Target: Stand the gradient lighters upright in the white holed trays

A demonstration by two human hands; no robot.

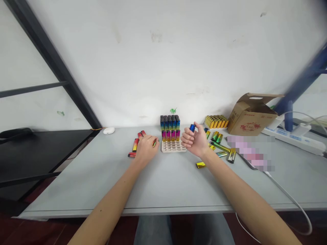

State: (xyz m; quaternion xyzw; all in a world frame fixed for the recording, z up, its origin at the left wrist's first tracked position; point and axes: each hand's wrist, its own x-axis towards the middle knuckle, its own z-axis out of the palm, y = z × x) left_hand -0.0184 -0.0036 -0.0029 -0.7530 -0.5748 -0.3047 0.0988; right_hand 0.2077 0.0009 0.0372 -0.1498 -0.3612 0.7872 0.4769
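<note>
My left hand (147, 147) is closed around a small green and yellow lighter (154, 144), beside several red and yellow lighters (135, 145) lying on the table. My right hand (195, 141) is raised and closed on a blue lighter (192, 128), whose end sticks up between thumb and fingers. Between the hands sits a pale tray (174, 147) with round holes. A row of purple and gold lighters (173, 135) stands upright in it, and behind them are several rows of blue lighters (170, 123). The front holes hold nothing.
Loose green and yellow lighters (221, 147) lie right of my right hand. Behind them are a tray of yellow lighters (216, 121) and an open cardboard box (249, 119). A power strip (296, 139), a blurred phone-like object and cables are at right; a white case (109, 130) is back left.
</note>
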